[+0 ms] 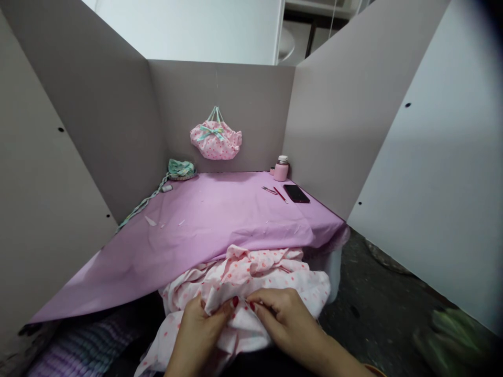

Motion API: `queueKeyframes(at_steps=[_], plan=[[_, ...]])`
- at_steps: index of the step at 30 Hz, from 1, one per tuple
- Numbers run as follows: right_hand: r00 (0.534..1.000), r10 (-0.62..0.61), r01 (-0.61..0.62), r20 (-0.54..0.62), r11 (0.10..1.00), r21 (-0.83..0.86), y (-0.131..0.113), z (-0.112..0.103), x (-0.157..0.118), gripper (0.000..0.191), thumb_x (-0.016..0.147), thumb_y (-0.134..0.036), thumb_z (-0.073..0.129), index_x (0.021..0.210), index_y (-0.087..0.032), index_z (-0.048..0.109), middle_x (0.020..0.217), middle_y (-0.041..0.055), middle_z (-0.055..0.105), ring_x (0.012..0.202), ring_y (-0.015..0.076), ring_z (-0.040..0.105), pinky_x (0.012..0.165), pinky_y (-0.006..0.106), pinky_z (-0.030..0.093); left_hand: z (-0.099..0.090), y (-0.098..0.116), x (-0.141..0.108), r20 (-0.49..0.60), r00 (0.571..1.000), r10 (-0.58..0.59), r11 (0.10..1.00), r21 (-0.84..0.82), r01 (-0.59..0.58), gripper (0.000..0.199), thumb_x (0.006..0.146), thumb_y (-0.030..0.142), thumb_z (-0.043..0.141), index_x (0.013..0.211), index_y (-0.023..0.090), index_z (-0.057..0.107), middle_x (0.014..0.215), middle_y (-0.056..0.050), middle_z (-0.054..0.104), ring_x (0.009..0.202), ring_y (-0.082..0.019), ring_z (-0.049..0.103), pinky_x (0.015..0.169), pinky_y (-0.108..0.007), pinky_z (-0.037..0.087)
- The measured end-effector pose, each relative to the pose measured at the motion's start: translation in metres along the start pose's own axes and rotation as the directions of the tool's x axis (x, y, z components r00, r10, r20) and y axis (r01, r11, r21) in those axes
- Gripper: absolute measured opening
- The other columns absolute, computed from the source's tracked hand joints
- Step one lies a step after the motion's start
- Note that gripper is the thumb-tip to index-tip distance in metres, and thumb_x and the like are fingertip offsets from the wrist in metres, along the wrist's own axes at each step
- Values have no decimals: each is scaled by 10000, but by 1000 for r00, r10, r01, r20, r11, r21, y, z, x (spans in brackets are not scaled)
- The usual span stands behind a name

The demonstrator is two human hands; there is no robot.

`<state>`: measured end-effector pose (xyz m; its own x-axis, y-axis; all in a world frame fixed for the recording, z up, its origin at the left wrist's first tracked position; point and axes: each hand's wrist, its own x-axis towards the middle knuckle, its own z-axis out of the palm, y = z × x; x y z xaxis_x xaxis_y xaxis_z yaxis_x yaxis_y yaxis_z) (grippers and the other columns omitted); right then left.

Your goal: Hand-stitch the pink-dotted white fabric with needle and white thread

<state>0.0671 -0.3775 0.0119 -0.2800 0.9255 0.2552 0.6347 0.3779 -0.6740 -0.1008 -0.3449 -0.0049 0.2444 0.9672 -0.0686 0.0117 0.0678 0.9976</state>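
Observation:
Pale pink fabric with red and pink dots [271, 264] lies bunched over my lap and up to the table's front edge. My left hand [204, 327] grips a fold of it between thumb and fingers. Just to the right, my right hand [288, 322] is closed in a pinch close to my left thumb, at the same fold. Whatever its fingertips pinch is too small to make out; a needle or thread cannot be told apart there. Both hands are low in the view, in front of the table.
A purple cloth [236, 204] covers the table between grey panels. On it are a phone [296, 193], a red pen-like stick [280, 195], small thread snips [269, 190], a pink bottle [281, 169] and a green fabric bundle [181, 168]. A dotted pink drawstring item [218, 144] hangs behind.

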Motion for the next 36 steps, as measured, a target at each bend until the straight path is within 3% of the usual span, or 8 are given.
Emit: queueKeyframes(at_steps=[7, 14, 19, 30, 33, 36], plan=[[1000, 6, -6, -1, 1000, -12, 3, 3, 0, 231, 815, -96, 434, 795, -163, 653, 703, 20, 656, 642, 133, 589, 590, 222, 377, 1, 3, 0, -37, 999, -20, 999, 49, 22, 168, 645, 319, 649, 621, 154, 627, 607, -28, 612, 584, -175, 514, 545, -252, 415], [1000, -17, 17, 3, 1000, -21, 3, 5, 1, 231, 816, -85, 427, 777, -164, 640, 673, 6, 637, 610, 115, 568, 572, 211, 356, -1, 0, 1, -109, 994, 6, 969, 245, 22, 176, 663, 303, 588, 551, 169, 565, 533, -1, 523, 521, -157, 442, 476, -239, 346], [1000, -21, 21, 12, 999, -40, 5, 6, 0, 225, 825, -89, 422, 786, -160, 631, 691, 15, 639, 635, 121, 574, 585, 216, 358, -3, 1, -1, -85, 995, 58, 944, 329, -27, 186, 679, 311, 582, 562, 167, 597, 554, -17, 549, 549, -175, 465, 498, -247, 356], [999, -32, 32, 0, 996, -78, 4, 13, 0, 188, 833, -119, 419, 744, -155, 581, 660, 15, 597, 587, 119, 528, 546, 212, 336, -4, 0, -2, -27, 994, 109, 948, 303, -95, 158, 687, 279, 570, 569, 175, 586, 564, 1, 541, 561, -165, 456, 523, -242, 363], [999, -19, 20, -44, 1000, 13, 4, 12, 1, 183, 821, -109, 437, 794, -154, 612, 683, 10, 612, 604, 116, 534, 569, 208, 349, -2, -5, 0, -40, 999, 38, 982, 186, -30, 162, 685, 270, 590, 564, 166, 565, 556, 3, 526, 547, -152, 446, 510, -242, 354], [998, 27, -19, -60, 992, 122, 5, 10, 0, 194, 802, -98, 459, 810, -156, 644, 678, 0, 625, 591, 107, 530, 562, 198, 352, 2, -12, 3, 76, 995, -63, 989, -132, 73, 132, 715, 290, 618, 702, 160, 599, 635, -19, 597, 596, -161, 512, 572, -262, 407]])
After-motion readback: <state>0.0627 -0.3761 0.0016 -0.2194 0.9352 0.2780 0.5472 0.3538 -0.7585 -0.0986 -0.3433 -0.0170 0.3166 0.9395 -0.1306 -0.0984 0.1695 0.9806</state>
